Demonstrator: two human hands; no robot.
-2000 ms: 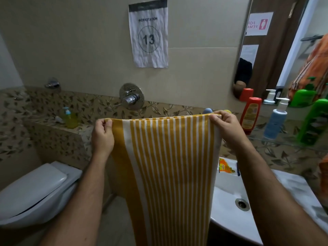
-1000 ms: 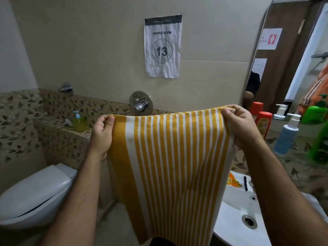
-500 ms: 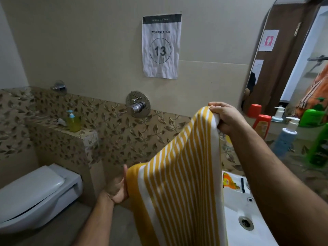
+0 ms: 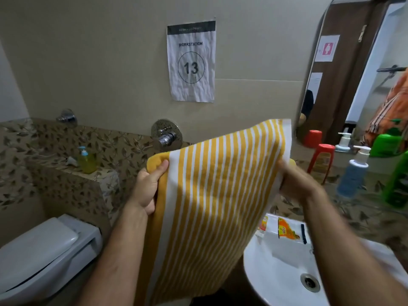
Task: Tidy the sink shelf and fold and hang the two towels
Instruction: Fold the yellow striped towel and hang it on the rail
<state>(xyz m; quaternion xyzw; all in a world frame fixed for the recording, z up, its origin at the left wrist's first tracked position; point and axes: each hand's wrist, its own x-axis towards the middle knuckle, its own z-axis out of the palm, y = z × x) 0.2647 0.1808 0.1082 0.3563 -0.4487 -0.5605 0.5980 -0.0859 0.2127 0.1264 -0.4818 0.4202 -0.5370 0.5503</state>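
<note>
Towel (image 4: 212, 206), yellow with white stripes, hangs doubled in front of the person, held up between both hands above the gap between toilet (image 4: 42, 255) and sink (image 4: 276, 272). Its top edge slants, lower at the left and higher at the right, and its lower end drops out of view at the bottom of the frame. Left hand (image 4: 146, 186) is clamped on the upper left corner, thumb over the front of the cloth and the fingers behind it. Right hand (image 4: 295, 180) is blurred; it grips the right edge a little below the top corner, fingers closed on the cloth. On the sink rim just right of the towel lie sachets (image 4: 284, 233), white and orange. On the shelf (image 4: 364, 202) to the right stand a red-capped bottle (image 4: 321, 164), a blue pump bottle (image 4: 353, 173) and a green bottle (image 4: 397, 184), with the mirror (image 4: 344, 69) behind them. On the tiled ledge at the left a yellow soap bottle (image 4: 86, 161) stands. A sheet (image 4: 191, 61) marked 13 hangs on the wall above a round chrome tap (image 4: 166, 134)
</note>
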